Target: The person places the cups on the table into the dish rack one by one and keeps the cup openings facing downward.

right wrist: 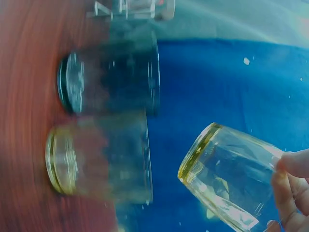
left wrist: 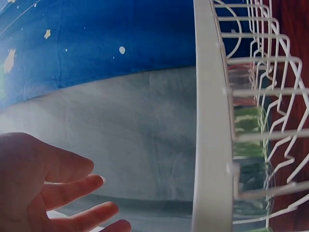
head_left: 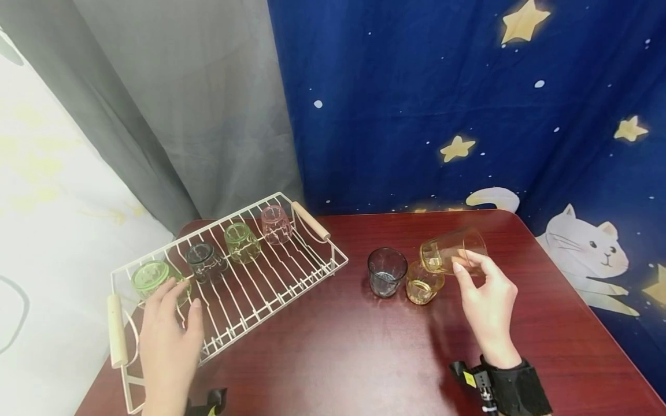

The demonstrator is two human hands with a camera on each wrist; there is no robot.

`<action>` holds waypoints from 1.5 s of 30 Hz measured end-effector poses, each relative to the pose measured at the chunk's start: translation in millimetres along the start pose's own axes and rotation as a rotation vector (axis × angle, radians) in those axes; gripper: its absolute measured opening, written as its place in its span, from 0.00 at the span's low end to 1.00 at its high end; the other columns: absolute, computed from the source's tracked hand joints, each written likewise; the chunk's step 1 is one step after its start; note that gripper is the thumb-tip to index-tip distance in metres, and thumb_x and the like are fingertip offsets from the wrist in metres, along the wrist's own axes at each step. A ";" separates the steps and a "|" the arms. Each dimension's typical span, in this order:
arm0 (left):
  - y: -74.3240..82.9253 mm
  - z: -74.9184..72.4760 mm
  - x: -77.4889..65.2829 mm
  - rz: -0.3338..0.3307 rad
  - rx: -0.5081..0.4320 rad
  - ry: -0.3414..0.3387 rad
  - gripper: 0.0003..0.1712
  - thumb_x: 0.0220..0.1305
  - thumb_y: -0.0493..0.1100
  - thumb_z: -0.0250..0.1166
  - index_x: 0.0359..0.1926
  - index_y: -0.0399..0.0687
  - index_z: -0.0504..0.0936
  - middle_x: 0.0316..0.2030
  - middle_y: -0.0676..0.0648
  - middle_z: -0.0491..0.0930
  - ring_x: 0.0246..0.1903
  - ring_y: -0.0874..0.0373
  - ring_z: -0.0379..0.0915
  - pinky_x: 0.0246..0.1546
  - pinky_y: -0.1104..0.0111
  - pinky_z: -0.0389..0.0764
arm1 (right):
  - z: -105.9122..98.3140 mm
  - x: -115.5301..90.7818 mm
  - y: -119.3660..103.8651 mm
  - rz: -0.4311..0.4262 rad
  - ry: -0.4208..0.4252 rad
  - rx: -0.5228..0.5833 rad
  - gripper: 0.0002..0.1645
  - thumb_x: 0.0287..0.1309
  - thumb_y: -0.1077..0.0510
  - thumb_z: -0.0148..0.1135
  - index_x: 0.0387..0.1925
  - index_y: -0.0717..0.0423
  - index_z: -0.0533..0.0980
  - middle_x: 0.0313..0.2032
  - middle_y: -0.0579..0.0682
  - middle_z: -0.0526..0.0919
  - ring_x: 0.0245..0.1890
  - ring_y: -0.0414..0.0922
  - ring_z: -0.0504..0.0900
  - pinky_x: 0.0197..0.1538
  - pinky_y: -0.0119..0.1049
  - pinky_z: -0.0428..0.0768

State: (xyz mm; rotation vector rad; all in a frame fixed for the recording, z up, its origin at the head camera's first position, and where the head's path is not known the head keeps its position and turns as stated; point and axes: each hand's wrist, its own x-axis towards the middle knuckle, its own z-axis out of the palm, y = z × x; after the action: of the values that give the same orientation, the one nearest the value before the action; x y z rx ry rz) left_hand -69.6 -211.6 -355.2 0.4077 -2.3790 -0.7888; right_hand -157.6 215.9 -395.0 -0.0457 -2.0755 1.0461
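My right hand (head_left: 489, 294) pinches a clear yellow glass (right wrist: 227, 179) near its rim, tilted on its side above the table. In the head view its base overlaps another yellow glass (head_left: 422, 286), which stands upright beside a dark grey glass (head_left: 386, 274). On the left, my left hand (head_left: 169, 341) hovers with fingers spread at the near left end of a white wire rack (head_left: 281, 194). In the head view its fingertips overlap a green glass (head_left: 150, 277) that is upside down in the rack. The left wrist view shows nothing in that hand.
Also upside down in the rack are a dark grey glass (head_left: 204, 260), a second green glass (head_left: 241, 245) and a pink glass (head_left: 276, 225). Wooden handles (head_left: 311, 221) cap the rack's ends. Curtains (head_left: 374, 115) hang behind the dark red table (head_left: 322, 358).
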 end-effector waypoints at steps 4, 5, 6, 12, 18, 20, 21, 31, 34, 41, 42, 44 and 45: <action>5.4 4.9 -1.4 0.042 -0.024 -0.030 0.23 0.64 0.37 0.59 0.60 0.40 0.75 0.64 0.36 0.70 0.65 0.36 0.64 0.61 0.40 0.66 | 0.7 -10.8 -9.5 0.045 -0.016 0.082 0.15 0.52 0.68 0.69 0.44 0.61 0.82 0.31 0.28 0.83 0.34 0.15 0.73 0.41 0.12 0.68; 6.8 6.5 -2.0 0.058 -0.036 -0.035 0.23 0.63 0.37 0.60 0.60 0.39 0.75 0.64 0.35 0.70 0.65 0.36 0.64 0.61 0.40 0.65 | 1.1 -13.3 -11.8 0.055 -0.024 0.103 0.15 0.52 0.68 0.69 0.44 0.60 0.83 0.31 0.23 0.80 0.34 0.16 0.74 0.41 0.12 0.69; 8.1 8.4 -2.8 0.072 -0.043 -0.039 0.23 0.63 0.36 0.60 0.60 0.39 0.75 0.63 0.35 0.71 0.64 0.37 0.64 0.62 0.41 0.65 | 1.4 -15.6 -14.0 0.064 -0.033 0.125 0.15 0.52 0.68 0.69 0.44 0.60 0.83 0.31 0.18 0.77 0.34 0.17 0.75 0.41 0.12 0.69; 17.8 23.0 -9.2 0.116 -0.066 -0.115 0.24 0.62 0.37 0.62 0.60 0.40 0.75 0.63 0.37 0.72 0.64 0.39 0.66 0.64 0.45 0.66 | 6.2 -29.3 -26.7 0.079 -0.068 0.252 0.15 0.51 0.70 0.69 0.42 0.60 0.83 0.31 0.21 0.80 0.33 0.21 0.80 0.39 0.13 0.74; 28.3 38.2 -15.6 0.155 -0.052 -0.203 0.24 0.63 0.39 0.63 0.60 0.41 0.75 0.62 0.39 0.73 0.63 0.42 0.68 0.64 0.47 0.68 | 12.8 -42.9 -35.1 0.027 -0.092 0.331 0.16 0.47 0.74 0.69 0.41 0.65 0.81 0.31 0.22 0.81 0.32 0.22 0.80 0.39 0.14 0.75; 31.4 43.0 -18.0 0.169 -0.064 -0.218 0.24 0.63 0.39 0.63 0.60 0.42 0.75 0.62 0.40 0.74 0.63 0.43 0.69 0.64 0.48 0.69 | 14.5 -46.9 -37.4 0.021 -0.111 0.368 0.16 0.46 0.76 0.68 0.40 0.68 0.80 0.31 0.22 0.81 0.32 0.23 0.80 0.38 0.15 0.76; 33.0 45.5 -19.4 0.178 -0.074 -0.226 0.24 0.62 0.39 0.64 0.60 0.42 0.75 0.61 0.40 0.74 0.62 0.43 0.69 0.64 0.48 0.70 | 15.3 -49.0 -38.5 0.021 -0.120 0.391 0.15 0.47 0.77 0.67 0.40 0.69 0.80 0.32 0.23 0.82 0.32 0.23 0.80 0.37 0.15 0.76; 50.5 67.7 -29.8 0.218 -0.187 -0.331 0.25 0.63 0.41 0.65 0.61 0.48 0.75 0.60 0.44 0.76 0.60 0.47 0.73 0.59 0.49 0.76 | 24.1 -70.1 -52.2 0.091 -0.196 0.773 0.15 0.49 0.81 0.61 0.41 0.74 0.76 0.34 0.38 0.87 0.36 0.31 0.84 0.43 0.19 0.80; 55.3 72.5 -33.7 0.214 -0.239 -0.384 0.25 0.64 0.43 0.64 0.62 0.51 0.74 0.61 0.47 0.76 0.62 0.50 0.72 0.62 0.51 0.75 | 26.3 -76.0 -56.0 0.166 -0.206 0.838 0.16 0.49 0.81 0.60 0.41 0.70 0.77 0.34 0.41 0.88 0.36 0.33 0.85 0.43 0.21 0.81; 66.3 85.3 -45.3 0.172 -0.423 -0.530 0.29 0.65 0.45 0.63 0.66 0.51 0.69 0.60 0.50 0.78 0.61 0.53 0.74 0.64 0.53 0.74 | 31.3 -90.3 -61.5 0.293 -0.247 0.935 0.20 0.49 0.83 0.58 0.41 0.63 0.78 0.34 0.42 0.87 0.36 0.34 0.85 0.43 0.23 0.83; 67.6 87.4 -47.0 0.163 -0.448 -0.549 0.29 0.66 0.46 0.62 0.67 0.51 0.68 0.60 0.49 0.78 0.61 0.52 0.74 0.63 0.53 0.74 | 31.8 -92.0 -62.3 0.286 -0.257 0.944 0.20 0.49 0.83 0.57 0.41 0.63 0.78 0.34 0.42 0.87 0.37 0.34 0.85 0.43 0.23 0.83; 69.8 92.0 -50.3 0.175 -0.480 -0.582 0.30 0.68 0.46 0.59 0.69 0.50 0.65 0.60 0.47 0.78 0.59 0.51 0.75 0.61 0.53 0.76 | 32.5 -94.8 -63.9 0.269 -0.272 0.957 0.21 0.50 0.82 0.58 0.42 0.62 0.78 0.35 0.42 0.87 0.37 0.34 0.85 0.44 0.23 0.82; 70.8 94.1 -52.1 0.185 -0.496 -0.600 0.31 0.69 0.46 0.58 0.70 0.49 0.63 0.61 0.46 0.77 0.59 0.49 0.76 0.60 0.52 0.76 | 32.8 -95.9 -64.5 0.259 -0.280 0.967 0.21 0.50 0.82 0.58 0.42 0.61 0.78 0.36 0.42 0.88 0.38 0.34 0.85 0.44 0.23 0.82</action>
State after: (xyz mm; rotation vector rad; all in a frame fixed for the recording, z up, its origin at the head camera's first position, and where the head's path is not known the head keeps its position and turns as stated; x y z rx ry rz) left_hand -94.6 -91.8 -395.1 -0.2924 -2.5580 -1.5207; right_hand -94.6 117.5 -422.8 0.3418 -1.6036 2.2138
